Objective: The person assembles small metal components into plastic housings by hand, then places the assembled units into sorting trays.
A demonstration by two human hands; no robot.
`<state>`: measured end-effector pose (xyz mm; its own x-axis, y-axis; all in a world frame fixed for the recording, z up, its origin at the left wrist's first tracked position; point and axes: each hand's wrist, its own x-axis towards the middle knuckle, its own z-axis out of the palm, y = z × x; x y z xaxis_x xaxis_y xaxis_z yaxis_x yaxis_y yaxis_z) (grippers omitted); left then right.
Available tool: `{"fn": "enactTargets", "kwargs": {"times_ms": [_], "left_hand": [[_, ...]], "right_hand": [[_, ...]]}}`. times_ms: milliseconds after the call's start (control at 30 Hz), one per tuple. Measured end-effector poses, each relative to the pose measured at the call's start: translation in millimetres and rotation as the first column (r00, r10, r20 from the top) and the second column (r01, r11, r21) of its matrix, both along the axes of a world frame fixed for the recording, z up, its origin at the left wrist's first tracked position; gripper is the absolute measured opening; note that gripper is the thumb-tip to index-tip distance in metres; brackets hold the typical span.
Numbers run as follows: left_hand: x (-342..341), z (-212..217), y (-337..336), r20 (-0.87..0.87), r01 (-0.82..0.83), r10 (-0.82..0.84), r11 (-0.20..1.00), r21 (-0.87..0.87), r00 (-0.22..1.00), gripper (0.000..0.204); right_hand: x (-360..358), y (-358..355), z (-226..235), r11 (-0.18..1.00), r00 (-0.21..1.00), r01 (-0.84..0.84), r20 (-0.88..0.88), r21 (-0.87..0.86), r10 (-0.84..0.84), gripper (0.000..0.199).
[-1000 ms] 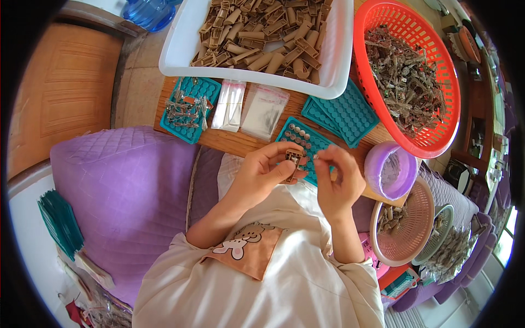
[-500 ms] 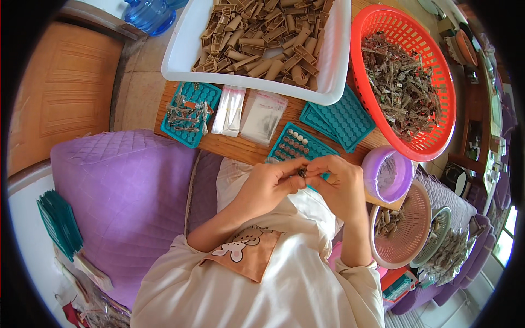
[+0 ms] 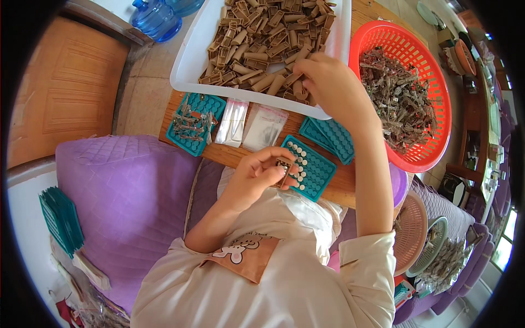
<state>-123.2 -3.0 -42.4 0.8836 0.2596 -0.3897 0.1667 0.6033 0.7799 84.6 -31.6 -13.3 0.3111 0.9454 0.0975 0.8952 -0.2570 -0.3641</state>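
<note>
I have open room above the white bin (image 3: 188, 68), where my right hand (image 3: 328, 87) reaches over heaped brown parts (image 3: 268, 41). Just right of the bin, the red basket (image 3: 404, 45) hems me in; on its near side, clear bags (image 3: 264, 130) and stacked teal trays (image 3: 328, 135) crowd the bench (image 3: 227, 156).

Holds a small brown casing (image 3: 283, 164) in the left hand (image 3: 256, 176), near a teal tray (image 3: 322, 172) bearing white discs (image 3: 300, 160). Reaches with the right hand (image 3: 329, 81) to brown shells (image 3: 262, 44) in a white bin (image 3: 188, 68), left of a red basket (image 3: 418, 164).
</note>
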Motion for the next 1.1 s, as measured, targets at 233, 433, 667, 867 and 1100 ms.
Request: {"fn": "enactTargets", "kwargs": {"times_ms": [233, 433, 667, 867, 1100], "left_hand": [[-2, -2, 12, 0.038, -0.126, 0.126, 0.992, -0.016, 0.991, 0.035], [-3, -8, 23, 0.082, -0.231, 0.231, 0.973, -0.015, 0.969, 0.035], [13, -10, 20, 0.238, -0.377, 0.367, 0.926, -0.006, 0.899, 0.041], [26, 4, 6, 0.269, -0.369, 0.375, 0.926, -0.077, 0.887, 0.043], [37, 4, -13, 0.351, -0.280, 0.306, 0.952, -0.125, 0.885, 0.041]], "right_hand": [[17, 40, -47, 0.974, 0.948, -0.075, 0.287, -0.212, 0.135, 0.017], [24, 26, -30, 0.999, 0.994, -0.031, 0.106, -0.039, 0.035, 0.021], [-20, -27, 22, 0.941, 0.829, 0.285, -0.539, 0.182, -0.147, 0.022], [-68, -69, 12, 0.859, 0.494, 0.503, -0.846, 0.091, -0.199, 0.031], [-99, -85, -8, 0.728, 0.379, 0.651, -0.923, 0.213, -0.068, 0.028]]}}
